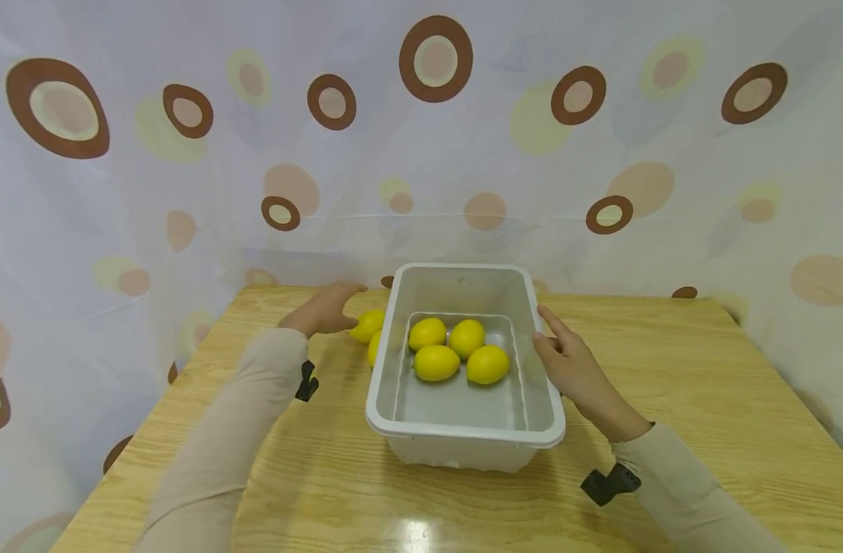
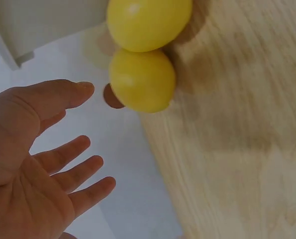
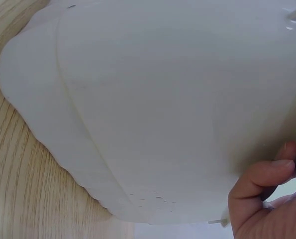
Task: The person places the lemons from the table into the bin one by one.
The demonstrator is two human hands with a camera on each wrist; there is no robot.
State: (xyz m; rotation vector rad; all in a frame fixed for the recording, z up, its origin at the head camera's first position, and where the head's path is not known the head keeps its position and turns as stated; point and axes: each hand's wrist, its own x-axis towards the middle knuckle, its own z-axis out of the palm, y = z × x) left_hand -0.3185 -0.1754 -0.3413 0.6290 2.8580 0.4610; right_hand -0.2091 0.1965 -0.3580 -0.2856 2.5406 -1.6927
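Observation:
A white plastic bin [image 1: 464, 439] stands on the table with several yellow lemons [image 1: 436, 362] on its floor. My right hand [image 1: 575, 370] grips the bin's right rim. In the right wrist view, curled fingers [image 3: 259, 181] show under that rim beside the outer wall [image 3: 162, 109]. To the left of the bin, my left hand [image 1: 325, 309] is spread beside a lemon [image 1: 368, 326]. Another lemon [image 1: 375, 349] is partly hidden by the bin. The left wrist view shows two lemons touching each other, with the left hand [image 2: 38, 164] apart from them, fingers extended and holding nothing.
The wooden table [image 1: 677, 399] reaches back to a pale curtain [image 1: 366, 161] printed with brown and beige circles. Dark straps [image 1: 611, 484] sit at both wrists. The bin's raised walls stand between the two hands.

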